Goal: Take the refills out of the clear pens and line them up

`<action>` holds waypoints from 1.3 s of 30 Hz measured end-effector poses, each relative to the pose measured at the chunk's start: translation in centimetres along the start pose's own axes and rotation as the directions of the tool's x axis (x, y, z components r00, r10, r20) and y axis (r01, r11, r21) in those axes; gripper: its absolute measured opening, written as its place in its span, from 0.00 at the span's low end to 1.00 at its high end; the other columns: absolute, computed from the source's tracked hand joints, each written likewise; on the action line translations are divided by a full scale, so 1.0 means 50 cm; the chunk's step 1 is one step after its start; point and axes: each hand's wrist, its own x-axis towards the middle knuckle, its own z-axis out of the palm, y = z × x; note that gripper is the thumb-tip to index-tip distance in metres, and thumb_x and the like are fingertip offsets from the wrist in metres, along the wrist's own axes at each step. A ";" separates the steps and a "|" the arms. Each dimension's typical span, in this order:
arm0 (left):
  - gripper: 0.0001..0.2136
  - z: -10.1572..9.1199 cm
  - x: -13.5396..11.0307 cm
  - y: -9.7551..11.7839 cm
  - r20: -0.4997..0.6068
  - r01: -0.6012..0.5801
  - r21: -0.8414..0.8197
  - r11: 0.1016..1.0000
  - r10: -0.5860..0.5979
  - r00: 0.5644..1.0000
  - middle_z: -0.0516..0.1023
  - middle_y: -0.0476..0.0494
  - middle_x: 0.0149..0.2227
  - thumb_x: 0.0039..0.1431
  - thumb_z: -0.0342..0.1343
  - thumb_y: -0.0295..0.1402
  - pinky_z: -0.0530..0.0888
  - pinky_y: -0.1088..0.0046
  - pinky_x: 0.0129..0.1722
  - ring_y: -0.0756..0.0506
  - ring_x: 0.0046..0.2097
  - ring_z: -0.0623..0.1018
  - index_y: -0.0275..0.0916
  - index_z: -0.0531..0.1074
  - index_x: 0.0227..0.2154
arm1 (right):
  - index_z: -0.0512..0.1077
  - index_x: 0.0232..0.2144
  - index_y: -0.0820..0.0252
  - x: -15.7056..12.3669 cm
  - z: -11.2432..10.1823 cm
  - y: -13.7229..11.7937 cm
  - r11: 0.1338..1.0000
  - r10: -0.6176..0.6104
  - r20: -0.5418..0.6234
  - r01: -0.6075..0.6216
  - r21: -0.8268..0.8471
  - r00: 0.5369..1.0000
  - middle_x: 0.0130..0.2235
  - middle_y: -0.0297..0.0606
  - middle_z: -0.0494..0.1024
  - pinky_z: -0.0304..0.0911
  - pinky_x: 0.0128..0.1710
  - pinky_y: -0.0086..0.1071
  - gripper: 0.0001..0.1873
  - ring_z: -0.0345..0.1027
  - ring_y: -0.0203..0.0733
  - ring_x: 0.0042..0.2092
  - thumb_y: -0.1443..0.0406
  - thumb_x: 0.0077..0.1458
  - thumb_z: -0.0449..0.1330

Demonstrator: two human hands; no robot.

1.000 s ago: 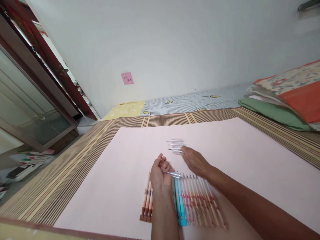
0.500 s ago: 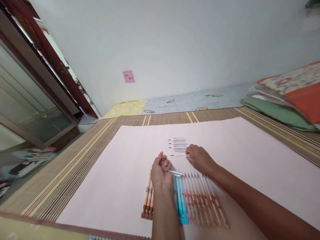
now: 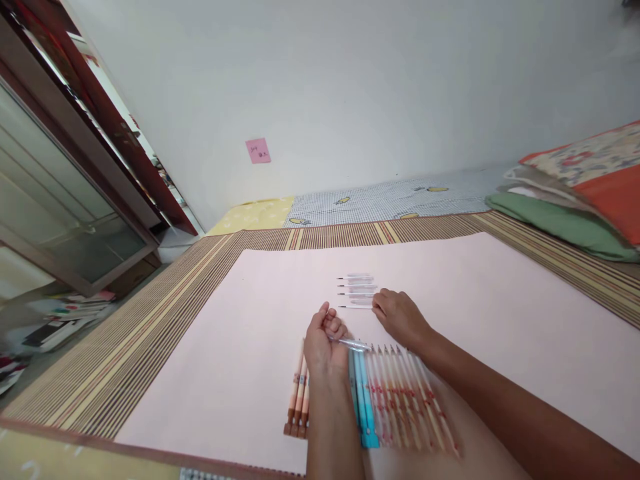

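My left hand (image 3: 324, 345) is curled around a clear pen barrel (image 3: 350, 344) that sticks out to the right. My right hand (image 3: 399, 316) rests fingertips-down on the pink sheet (image 3: 210, 347), pinching the end of a thin pen refill (image 3: 355, 307). Just beyond it lie several more refills and clear caps (image 3: 356, 285) in a small row. Under my wrists a row of pink patterned pens (image 3: 407, 397) lies side by side, with blue pens (image 3: 363, 400) to their left and orange-brown pens (image 3: 299, 400) further left.
The pink sheet lies on a striped woven mat (image 3: 125, 333). Folded bedding and a pillow (image 3: 575, 193) sit at the right. A glass-fronted cabinet (image 3: 60, 187) stands at left, with books (image 3: 55, 320) on the floor. A pink sticky note (image 3: 257, 151) is on the wall.
My right hand drew back toward me from the row of refills and set another refill down at its near end. The left hand stayed put.
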 end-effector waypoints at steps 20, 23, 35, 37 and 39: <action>0.04 -0.003 0.002 0.000 0.014 0.021 0.013 1.000 -0.021 1.000 0.67 0.51 0.23 0.54 0.54 0.20 0.52 0.84 0.14 0.59 0.16 0.58 0.33 0.69 0.30 | 0.68 0.29 0.60 0.017 -0.004 -0.015 0.997 0.050 -0.016 -0.051 -0.056 0.999 0.36 0.42 0.76 0.48 0.39 0.36 0.08 0.67 0.43 0.37 0.69 0.61 0.54; 0.04 -0.005 0.001 0.000 0.021 0.017 0.022 1.000 -0.018 1.000 0.67 0.51 0.23 0.53 0.54 0.20 0.52 0.84 0.14 0.59 0.16 0.57 0.33 0.69 0.29 | 0.68 0.29 0.60 0.016 0.000 -0.014 0.998 0.051 -0.036 -0.052 -0.030 0.998 0.36 0.41 0.76 0.49 0.39 0.36 0.08 0.67 0.44 0.37 0.69 0.61 0.54; 0.05 0.004 -0.004 0.002 0.004 0.017 -0.013 1.000 -0.017 1.000 0.67 0.50 0.23 0.57 0.51 0.19 0.53 0.86 0.13 0.59 0.16 0.58 0.32 0.70 0.31 | 0.66 0.27 0.57 -0.026 -0.018 0.035 0.945 0.230 -0.081 -0.202 0.259 0.970 0.30 0.34 0.75 0.50 0.31 0.31 0.06 0.63 0.38 0.28 0.71 0.54 0.52; 0.05 0.005 -0.005 0.002 -0.005 0.024 -0.013 1.000 -0.024 1.000 0.67 0.50 0.22 0.58 0.50 0.19 0.53 0.86 0.13 0.58 0.16 0.58 0.32 0.69 0.31 | 0.66 0.28 0.57 -0.025 -0.015 0.032 0.941 0.213 -0.060 -0.188 0.280 0.975 0.31 0.34 0.75 0.51 0.32 0.31 0.05 0.65 0.38 0.30 0.69 0.55 0.54; 0.05 0.004 -0.005 0.001 0.000 0.028 -0.013 1.000 -0.028 1.000 0.67 0.50 0.22 0.58 0.51 0.20 0.53 0.85 0.13 0.58 0.16 0.58 0.32 0.69 0.31 | 0.66 0.29 0.57 -0.021 -0.009 0.027 0.946 0.191 -0.056 -0.168 0.277 0.980 0.32 0.35 0.75 0.52 0.32 0.31 0.04 0.65 0.38 0.32 0.68 0.56 0.55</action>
